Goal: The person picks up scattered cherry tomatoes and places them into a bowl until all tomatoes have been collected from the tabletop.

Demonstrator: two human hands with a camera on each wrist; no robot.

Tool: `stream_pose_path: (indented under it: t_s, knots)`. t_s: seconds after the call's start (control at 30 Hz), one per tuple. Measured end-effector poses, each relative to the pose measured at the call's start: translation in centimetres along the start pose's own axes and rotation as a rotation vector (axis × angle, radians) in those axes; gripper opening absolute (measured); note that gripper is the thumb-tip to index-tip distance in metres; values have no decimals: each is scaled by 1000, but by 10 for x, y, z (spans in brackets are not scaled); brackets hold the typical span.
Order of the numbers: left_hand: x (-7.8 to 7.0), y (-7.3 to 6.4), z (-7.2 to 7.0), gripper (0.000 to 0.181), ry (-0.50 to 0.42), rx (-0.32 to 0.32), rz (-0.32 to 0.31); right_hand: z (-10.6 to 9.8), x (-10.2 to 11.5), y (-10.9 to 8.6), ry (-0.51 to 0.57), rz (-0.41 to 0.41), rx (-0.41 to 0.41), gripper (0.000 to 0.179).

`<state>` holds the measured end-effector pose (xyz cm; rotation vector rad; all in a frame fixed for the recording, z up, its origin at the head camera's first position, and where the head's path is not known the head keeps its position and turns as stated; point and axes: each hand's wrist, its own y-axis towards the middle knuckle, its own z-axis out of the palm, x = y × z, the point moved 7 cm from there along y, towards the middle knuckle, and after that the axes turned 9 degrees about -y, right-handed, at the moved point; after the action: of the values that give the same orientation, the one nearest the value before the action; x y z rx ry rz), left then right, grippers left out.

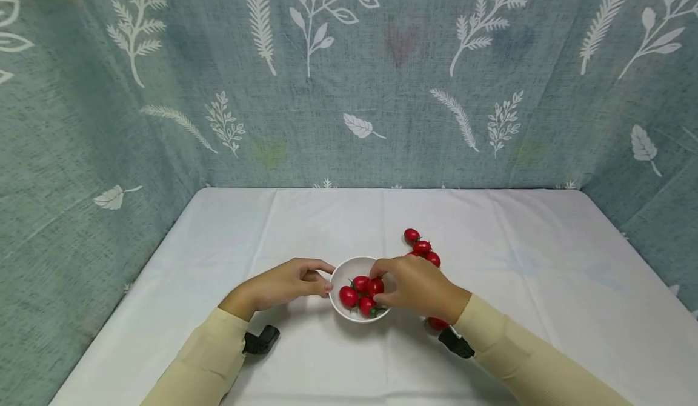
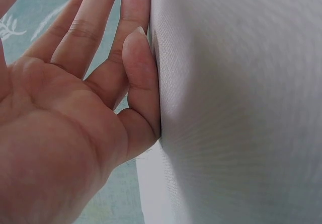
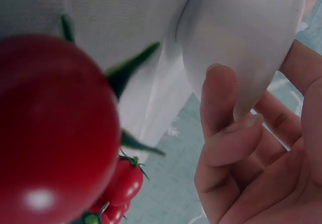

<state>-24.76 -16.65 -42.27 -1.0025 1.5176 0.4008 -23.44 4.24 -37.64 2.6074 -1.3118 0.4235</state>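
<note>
A white bowl [image 1: 340,314] stands on the table with several red cherry tomatoes [image 1: 349,297] in it. My left hand [image 1: 283,285] holds the bowl's left side, thumb and index finger at the rim. In the left wrist view, its other fingers [image 2: 83,38] extend close along the tablecloth. Over the bowl's right side, my right hand [image 1: 422,288] pinches a cherry tomato [image 1: 375,286] between thumb and index finger, inside the bowl. The right wrist view shows the bowl's outer wall [image 3: 236,27] beside two bent fingers [image 3: 219,98]; the pinching fingertips are hidden there.
More cherry tomatoes [image 1: 422,248] lie on the white tablecloth [image 1: 305,224] behind and right of the bowl. Another tomato [image 1: 437,323] is partly hidden by my right wrist. A patterned green-blue curtain [image 1: 349,91] surrounds the table's back and sides.
</note>
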Motion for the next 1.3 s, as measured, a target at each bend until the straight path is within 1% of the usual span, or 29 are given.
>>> stream_pose_path:
  t_s: [0.27, 0.6, 0.87, 1.1, 1.2, 1.3]
  knots:
    - [0, 0, 0, 47, 0, -1, -10, 6, 3, 8, -6, 4, 42, 28]
    - [1, 1, 1, 46, -27, 12, -7, 10, 4, 11, 0, -23, 53, 27]
    - [0, 0, 1, 47, -28, 9, -10, 10, 6, 12, 3, -21, 58, 29]
    - [0, 1, 1, 47, -23, 10, -7, 4, 6, 5, -32, 8, 45, 31]
    - [0, 1, 1, 47, -21, 6, -11, -1, 6, -1, -49, 14, 14, 32]
    - [1, 0, 1, 47, -22, 3, -14, -8, 5, -11, -66, 6, -44, 31]
